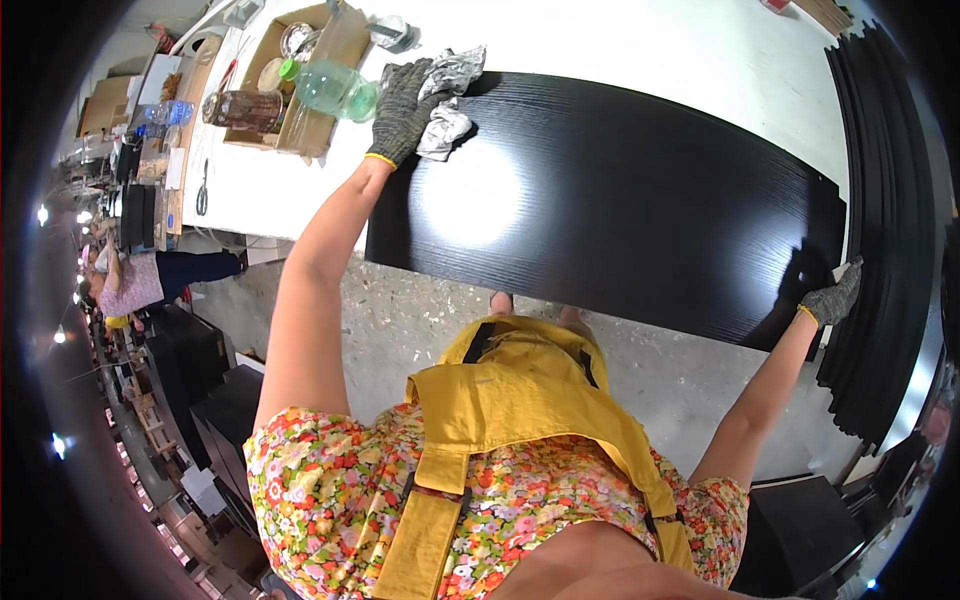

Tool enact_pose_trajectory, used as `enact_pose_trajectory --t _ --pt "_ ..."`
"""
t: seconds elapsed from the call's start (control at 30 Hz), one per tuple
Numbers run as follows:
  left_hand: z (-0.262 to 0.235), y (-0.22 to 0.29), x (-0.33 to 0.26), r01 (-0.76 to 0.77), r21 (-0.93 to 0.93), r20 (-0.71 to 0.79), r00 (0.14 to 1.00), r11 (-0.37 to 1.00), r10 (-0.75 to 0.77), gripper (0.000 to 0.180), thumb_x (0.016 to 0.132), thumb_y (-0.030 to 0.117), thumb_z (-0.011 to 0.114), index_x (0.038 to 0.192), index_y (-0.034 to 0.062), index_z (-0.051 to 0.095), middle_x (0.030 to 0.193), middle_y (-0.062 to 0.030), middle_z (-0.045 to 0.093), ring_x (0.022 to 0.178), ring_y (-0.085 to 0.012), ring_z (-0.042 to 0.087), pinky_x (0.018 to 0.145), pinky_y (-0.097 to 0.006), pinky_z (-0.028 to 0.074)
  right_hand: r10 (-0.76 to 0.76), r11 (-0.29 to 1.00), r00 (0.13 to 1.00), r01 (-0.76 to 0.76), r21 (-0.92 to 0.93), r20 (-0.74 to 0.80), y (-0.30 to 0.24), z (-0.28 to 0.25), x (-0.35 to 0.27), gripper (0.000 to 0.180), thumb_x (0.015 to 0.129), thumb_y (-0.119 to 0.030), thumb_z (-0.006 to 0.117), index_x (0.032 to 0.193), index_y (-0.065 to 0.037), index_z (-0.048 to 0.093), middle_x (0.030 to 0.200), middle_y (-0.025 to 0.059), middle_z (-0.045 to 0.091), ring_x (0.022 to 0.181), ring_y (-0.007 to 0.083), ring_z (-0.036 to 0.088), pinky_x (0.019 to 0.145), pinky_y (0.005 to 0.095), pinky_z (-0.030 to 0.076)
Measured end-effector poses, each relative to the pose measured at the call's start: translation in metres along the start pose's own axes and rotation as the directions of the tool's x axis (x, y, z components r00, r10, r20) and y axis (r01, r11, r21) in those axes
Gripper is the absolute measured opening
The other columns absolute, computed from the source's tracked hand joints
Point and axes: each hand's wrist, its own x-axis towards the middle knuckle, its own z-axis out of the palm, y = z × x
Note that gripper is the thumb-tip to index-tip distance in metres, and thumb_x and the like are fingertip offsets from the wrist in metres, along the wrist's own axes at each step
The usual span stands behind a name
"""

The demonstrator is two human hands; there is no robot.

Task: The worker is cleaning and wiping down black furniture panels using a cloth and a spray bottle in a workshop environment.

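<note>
A long black panel (620,190) with a glossy wood-grain face lies on the white table, its near edge jutting out over the floor. My left hand (400,115), in a dark grey knit glove with a yellow cuff, is at the panel's far left corner. It is closed on a crumpled grey-and-white rag (447,125), which spills out beside the fingers. At the panel's right end, my gloved right hand (832,298) grips the short edge, though the fingers' undersides are hidden.
Left of the panel, a green-capped plastic bottle (335,90) and a brown bottle (243,111) lie by a cardboard box (305,125). Scissors (203,190) rest on the white table (680,40). Black panels (880,230) are stacked at right. A person (140,285) stands at far left.
</note>
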Motion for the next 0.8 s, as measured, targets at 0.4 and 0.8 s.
enact_pose_trajectory --t 0.4,0.8 --pt "-0.057 0.203 -0.149 -0.205 -0.398 0.309 0.888 0.894 0.341 0.062 0.088 0.027 0.061 0.146 0.0158 0.042 0.147 -0.0069 0.046 0.14 -0.027 0.036 0.122 -0.043 0.018 -0.043 0.99 0.969 0.009 0.141 0.242 -0.009 0.014 -0.035 0.032 0.096 -0.017 0.058 0.117 0.006 0.065 0.117 0.0148 0.067 0.103 0.0205 0.063 0.098 0.0318 0.048" --pt "-0.003 0.006 -0.015 0.124 -0.086 -0.041 0.991 0.988 -0.128 0.057 0.095 0.036 0.052 0.143 0.0063 0.043 0.148 -0.0156 0.043 0.138 -0.0339 0.037 0.116 -0.042 0.027 -0.171 0.985 0.93 0.167 0.04 0.325 -0.051 0.039 -0.086 0.03 0.095 -0.02 0.061 0.115 0.002 0.068 0.12 0.0128 0.066 0.106 0.0198 0.062 0.094 0.0315 0.05"
